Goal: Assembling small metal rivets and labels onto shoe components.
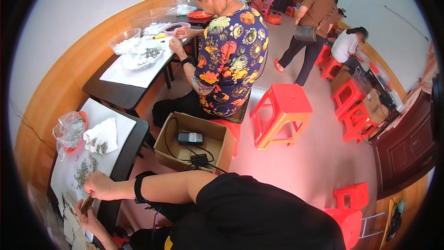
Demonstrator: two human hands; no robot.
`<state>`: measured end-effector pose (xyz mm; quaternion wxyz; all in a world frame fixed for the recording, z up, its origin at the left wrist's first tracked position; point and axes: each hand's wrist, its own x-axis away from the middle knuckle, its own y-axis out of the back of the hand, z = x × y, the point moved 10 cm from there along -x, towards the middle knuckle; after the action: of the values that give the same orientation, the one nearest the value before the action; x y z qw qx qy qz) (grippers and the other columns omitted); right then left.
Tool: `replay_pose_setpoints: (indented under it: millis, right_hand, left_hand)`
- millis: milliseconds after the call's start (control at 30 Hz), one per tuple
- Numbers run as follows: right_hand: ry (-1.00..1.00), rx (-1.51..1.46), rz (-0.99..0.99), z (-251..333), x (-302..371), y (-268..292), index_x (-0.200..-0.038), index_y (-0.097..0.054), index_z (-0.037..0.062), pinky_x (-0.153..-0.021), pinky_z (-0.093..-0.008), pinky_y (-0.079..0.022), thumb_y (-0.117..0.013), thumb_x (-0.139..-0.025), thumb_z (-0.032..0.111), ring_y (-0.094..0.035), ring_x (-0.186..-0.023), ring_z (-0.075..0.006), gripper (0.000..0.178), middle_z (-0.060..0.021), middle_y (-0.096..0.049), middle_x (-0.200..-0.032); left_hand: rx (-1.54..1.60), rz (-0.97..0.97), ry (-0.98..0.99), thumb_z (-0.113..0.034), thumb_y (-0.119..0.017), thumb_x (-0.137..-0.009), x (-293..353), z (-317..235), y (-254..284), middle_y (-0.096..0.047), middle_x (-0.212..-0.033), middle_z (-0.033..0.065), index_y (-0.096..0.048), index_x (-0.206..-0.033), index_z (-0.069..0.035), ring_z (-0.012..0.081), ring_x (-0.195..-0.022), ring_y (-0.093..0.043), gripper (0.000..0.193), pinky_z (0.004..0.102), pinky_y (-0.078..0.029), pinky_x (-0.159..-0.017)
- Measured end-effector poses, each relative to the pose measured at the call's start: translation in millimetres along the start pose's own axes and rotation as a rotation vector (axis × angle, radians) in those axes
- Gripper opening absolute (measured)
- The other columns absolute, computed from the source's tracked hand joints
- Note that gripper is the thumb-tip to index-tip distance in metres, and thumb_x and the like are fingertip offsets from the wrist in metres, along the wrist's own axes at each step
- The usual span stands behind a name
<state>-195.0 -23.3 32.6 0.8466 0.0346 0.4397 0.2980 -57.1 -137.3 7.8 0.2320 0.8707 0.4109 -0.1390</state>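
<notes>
At the lower left, my left hand (91,221) is closed round a small brown, flat-looking piece (87,203). Just above it, the fingers of my right hand (99,185) are pressed together close to that piece; what they hold, if anything, is hidden. A scatter of small grey-green bits (82,172) lies on the white sheet (121,124) beyond my right hand. More such bits rest on a crumpled white paper (105,134). Next to it stands a red-orange bowl (83,118) with a clear plastic bag (68,129) over it. Several beige flat pieces (69,222) lie by my left hand.
A cardboard box (217,150) holding a dark device and cables stands beside the table. Ahead, a person in a flowered shirt (233,60) works at another table with white bowls. Red stools (286,99) stand on the floor. Another person (319,14) is standing farther off.
</notes>
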Motion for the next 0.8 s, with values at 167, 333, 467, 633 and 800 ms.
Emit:
replay_pose_setpoints:
  millis: [167,333,467,633,800]
  right_hand:
    - [-0.036,-0.053,-0.006,-5.8,-0.6,-0.7,-0.066,-0.062,0.01,-0.071,-0.0434,-0.046,-0.076,-0.059,0.011,-0.061,-0.078,-0.0312,0.015,-0.0074,-0.063,-0.073]
    - [-0.055,-0.093,-0.037,-7.3,-0.5,1.4,-0.066,-0.06,0.0098,-0.07,-0.0439,-0.047,-0.075,-0.06,0.012,-0.062,-0.078,-0.0316,0.016,-0.0075,-0.063,-0.073]
    - [-0.064,-0.037,0.008,-8.2,-2.5,-3.8,-0.065,-0.061,0.01,-0.069,-0.0442,-0.047,-0.075,-0.06,0.012,-0.062,-0.078,-0.0314,0.015,-0.0076,-0.063,-0.072]
    - [-0.135,-0.027,0.1,-19.6,-0.3,-13.1,-0.067,-0.061,0.01,-0.073,-0.0416,-0.045,-0.076,-0.061,0.01,-0.06,-0.081,-0.0293,0.016,-0.0044,-0.063,-0.073]
    - [-0.191,-0.094,0.078,-25.4,-1.2,-11.9,-0.068,-0.063,0.0099,-0.072,-0.0427,-0.046,-0.078,-0.059,0.01,-0.06,-0.08,-0.0306,0.018,-0.0055,-0.063,-0.074]
  left_hand:
    - [0.037,0.003,0.013,0.001,-0.051,-0.086,0.1,1.9,-1.4,-0.062,-0.102,0.0111,-0.057,-0.119,-0.002,0.0202,-0.094,-0.059,0.034,0.0308,-0.046,-0.083]
    - [0.011,-0.092,0.013,0.003,-0.05,-0.086,5.1,-14.6,-4.1,-0.062,-0.102,0.0105,-0.057,-0.117,-0.001,0.0199,-0.096,-0.058,0.032,0.0303,-0.045,-0.086]
    - [0.043,-0.017,-0.03,0.004,-0.05,-0.085,-1.0,0.2,-2.4,-0.061,-0.104,0.0104,-0.057,-0.116,-0.001,0.0195,-0.097,-0.058,0.032,0.0304,-0.045,-0.088]
    - [-0.1,-0.027,-0.08,0.002,-0.052,-0.086,0.7,-9.9,-5.8,-0.058,-0.098,0.0073,-0.056,-0.109,0.001,0.0168,-0.092,-0.055,0.024,0.029,-0.044,-0.084]
    - [-0.055,-0.01,-0.046,-0.002,-0.055,-0.088,1.0,-11.5,-7.9,-0.055,-0.091,0.0064,-0.055,-0.103,0.002,0.0162,-0.084,-0.051,0.016,0.029,-0.043,-0.078]
